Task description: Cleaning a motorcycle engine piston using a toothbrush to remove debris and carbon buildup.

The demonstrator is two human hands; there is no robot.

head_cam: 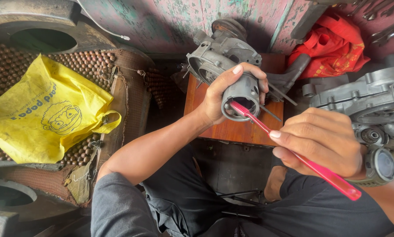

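Hands (pixel 225 94) on cylinder (pixel 241 94) and toothbrush (pixel 293 151), engine case (pixel 372 94) alongside.

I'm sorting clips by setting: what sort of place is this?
Probably a small engine repair workshop: the left hand holds a grey metal engine casing, another engine block lies at right, and wrenches hang on the wall.

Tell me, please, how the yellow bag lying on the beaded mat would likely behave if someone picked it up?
The yellow bag looks like thin fabric, creased and slumped flat, so it would probably hang floppy rather than hold shape. It seems nearly empty, so likely light. Its loop handle lies free at the side, offering an easy grip; resting on the beaded mat, it should not roll.
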